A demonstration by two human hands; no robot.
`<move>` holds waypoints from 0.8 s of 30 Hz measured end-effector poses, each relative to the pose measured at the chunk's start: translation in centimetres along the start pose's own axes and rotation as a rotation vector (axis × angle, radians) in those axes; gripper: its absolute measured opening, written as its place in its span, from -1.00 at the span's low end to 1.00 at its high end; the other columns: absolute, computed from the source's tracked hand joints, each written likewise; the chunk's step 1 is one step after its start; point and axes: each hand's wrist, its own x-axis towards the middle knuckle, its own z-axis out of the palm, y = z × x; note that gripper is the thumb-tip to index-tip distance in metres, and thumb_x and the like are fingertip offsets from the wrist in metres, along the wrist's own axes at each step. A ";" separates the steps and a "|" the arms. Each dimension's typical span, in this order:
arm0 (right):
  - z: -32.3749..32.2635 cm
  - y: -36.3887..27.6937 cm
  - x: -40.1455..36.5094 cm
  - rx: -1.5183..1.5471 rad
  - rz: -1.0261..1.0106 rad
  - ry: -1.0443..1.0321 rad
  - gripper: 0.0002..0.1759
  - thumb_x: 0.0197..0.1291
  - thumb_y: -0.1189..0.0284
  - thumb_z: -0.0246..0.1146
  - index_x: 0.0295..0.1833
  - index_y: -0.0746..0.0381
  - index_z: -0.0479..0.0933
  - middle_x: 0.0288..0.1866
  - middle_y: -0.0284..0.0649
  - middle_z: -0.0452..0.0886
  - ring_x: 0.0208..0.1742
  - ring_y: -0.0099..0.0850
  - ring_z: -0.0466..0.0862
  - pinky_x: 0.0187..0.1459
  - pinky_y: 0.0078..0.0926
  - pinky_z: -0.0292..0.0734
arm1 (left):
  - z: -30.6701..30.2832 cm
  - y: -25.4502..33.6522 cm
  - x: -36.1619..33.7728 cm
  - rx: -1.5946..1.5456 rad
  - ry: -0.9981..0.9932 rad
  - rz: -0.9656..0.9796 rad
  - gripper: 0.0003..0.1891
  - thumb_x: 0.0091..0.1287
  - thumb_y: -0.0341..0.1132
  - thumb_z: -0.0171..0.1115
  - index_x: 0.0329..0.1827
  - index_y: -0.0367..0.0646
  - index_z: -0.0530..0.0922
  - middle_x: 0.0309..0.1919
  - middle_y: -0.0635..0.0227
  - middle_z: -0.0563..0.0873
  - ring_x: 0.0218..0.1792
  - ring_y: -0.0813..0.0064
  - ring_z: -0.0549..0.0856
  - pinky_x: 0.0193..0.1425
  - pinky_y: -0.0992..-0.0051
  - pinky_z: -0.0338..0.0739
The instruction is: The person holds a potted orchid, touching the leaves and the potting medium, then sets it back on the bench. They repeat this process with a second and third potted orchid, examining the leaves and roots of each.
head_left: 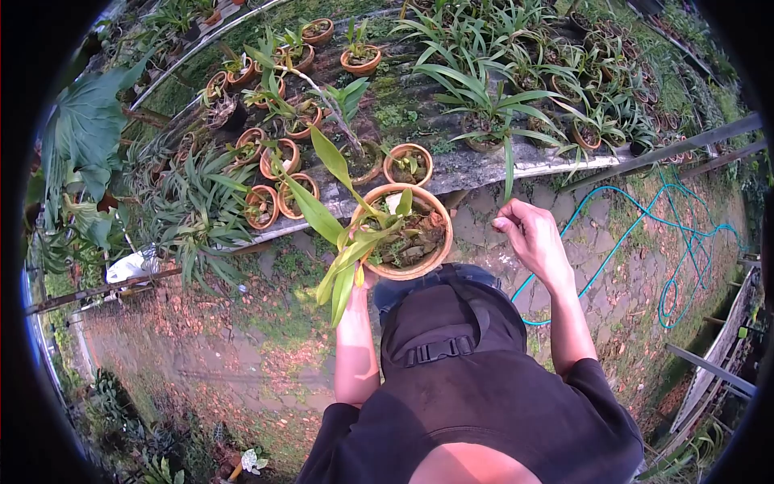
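Clasping the potted plant (413, 235) by its left side with the left hand (368, 279), mostly hidden under the rim. Pressing thumb and fingertips together on the right hand (524, 234), apart from it; on what, cannot tell. Beyond, set on a bench (484, 167): smaller pots (409, 166).

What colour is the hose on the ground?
Teal, a blue-green: the hose shows best in the head view, its only view.

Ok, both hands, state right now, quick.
Left hand: holding the potted plant, grip mostly hidden.
Right hand: raised, fingers curled in; can't tell if they pinch anything.
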 end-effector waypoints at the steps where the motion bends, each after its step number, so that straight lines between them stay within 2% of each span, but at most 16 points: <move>1: -0.3 0.2 -0.2 -0.014 0.025 -0.022 -0.83 0.32 0.48 0.39 -0.16 0.37 0.58 -0.34 -0.09 0.63 -0.36 -0.23 0.61 -0.24 -0.30 0.52 | -0.5 -0.1 0.1 -0.032 -0.017 0.008 -0.50 0.53 -0.28 0.28 0.46 -0.27 0.47 0.31 0.10 0.64 0.31 0.29 0.64 0.53 0.31 0.50; 2: -0.5 0.2 -0.3 -0.028 0.049 -0.045 -0.84 0.32 0.49 0.40 -0.17 0.36 0.59 -0.33 -0.14 0.63 -0.38 -0.32 0.58 -0.26 -0.34 0.51 | -0.9 -0.3 0.3 -0.065 -0.033 0.015 -0.51 0.54 -0.28 0.27 0.46 -0.27 0.47 0.32 0.10 0.63 0.32 0.28 0.64 0.54 0.30 0.49; 5: -0.5 -0.9 -0.5 -0.258 -0.268 0.027 -0.84 0.26 0.47 0.44 -0.16 0.33 0.64 -0.17 -0.12 0.65 -0.19 -0.19 0.66 -0.10 -0.24 0.56 | -7.3 -2.5 3.0 0.150 -0.001 0.155 -0.49 0.53 -0.25 0.28 0.46 -0.27 0.47 0.29 0.11 0.65 0.32 0.28 0.65 0.53 0.29 0.49; 6: 0.1 -1.2 -0.5 -0.179 -0.242 0.036 -0.83 0.24 0.47 0.45 -0.14 0.31 0.67 -0.15 -0.13 0.64 -0.13 -0.17 0.65 -0.07 -0.22 0.57 | -6.1 -2.2 2.6 0.175 -0.029 0.135 -0.48 0.53 -0.24 0.27 0.48 -0.27 0.45 0.27 0.12 0.66 0.32 0.30 0.64 0.53 0.30 0.49; 8: 1.8 -2.4 -0.2 -0.022 -0.189 0.055 -0.81 0.20 0.45 0.47 -0.10 0.27 0.72 -0.10 -0.14 0.61 -0.02 -0.13 0.64 0.00 -0.19 0.57 | 2.6 -0.4 -0.6 0.225 -0.086 0.095 -0.45 0.53 -0.24 0.26 0.51 -0.28 0.41 0.24 0.13 0.67 0.32 0.34 0.64 0.52 0.32 0.49; 10: 3.4 -4.4 0.0 0.006 -0.238 0.039 -0.73 0.18 0.38 0.50 -0.05 0.29 0.73 -0.15 -0.17 0.60 -0.05 -0.17 0.63 0.03 -0.19 0.56 | 15.2 1.7 -4.0 0.485 -0.127 0.118 -0.43 0.59 -0.04 0.16 0.52 -0.18 0.40 0.27 0.21 0.66 0.26 0.33 0.68 0.39 0.25 0.60; 11: 4.5 -4.9 0.1 0.010 -0.248 0.035 -0.71 0.16 0.35 0.52 -0.06 0.28 0.73 -0.16 -0.18 0.59 -0.06 -0.16 0.62 0.02 -0.17 0.55 | 19.2 2.3 -5.0 0.549 -0.143 0.106 -0.42 0.59 -0.03 0.15 0.53 -0.18 0.39 0.27 0.21 0.66 0.25 0.33 0.68 0.38 0.26 0.60; 12: 5.5 -5.3 0.2 0.013 -0.257 0.030 -0.69 0.14 0.32 0.53 -0.07 0.28 0.73 -0.18 -0.18 0.59 -0.06 -0.16 0.61 0.01 -0.15 0.54 | 20.5 2.4 -5.2 0.579 -0.158 0.100 -0.42 0.59 -0.03 0.15 0.53 -0.19 0.38 0.27 0.21 0.66 0.25 0.33 0.68 0.38 0.26 0.60; 18: 7.7 -6.0 1.3 -0.131 -0.231 0.071 -0.65 0.06 0.31 0.57 -0.10 0.28 0.74 -0.21 -0.18 0.59 -0.14 -0.15 0.58 -0.04 -0.14 0.51 | 19.4 1.7 -4.8 0.618 -0.177 0.085 -0.38 0.57 -0.01 0.12 0.55 -0.20 0.34 0.26 0.20 0.64 0.21 0.35 0.68 0.32 0.30 0.61; 21: 8.4 -6.0 1.5 -0.133 -0.189 0.041 -0.63 0.05 0.29 0.56 -0.08 0.26 0.74 -0.22 -0.18 0.59 -0.12 -0.14 0.59 -0.04 -0.14 0.50 | 18.2 1.5 -4.3 0.632 -0.171 0.089 -0.36 0.57 0.01 0.11 0.56 -0.21 0.32 0.26 0.20 0.63 0.20 0.36 0.69 0.30 0.32 0.61; 24: 8.7 -6.3 1.6 -0.160 -0.161 0.031 -0.64 0.06 0.23 0.56 -0.13 0.24 0.75 -0.19 -0.15 0.61 -0.03 -0.09 0.61 0.00 -0.07 0.49 | 16.3 1.2 -3.6 0.648 -0.156 0.089 -0.34 0.56 0.02 0.10 0.58 -0.22 0.30 0.26 0.20 0.63 0.18 0.36 0.69 0.27 0.34 0.62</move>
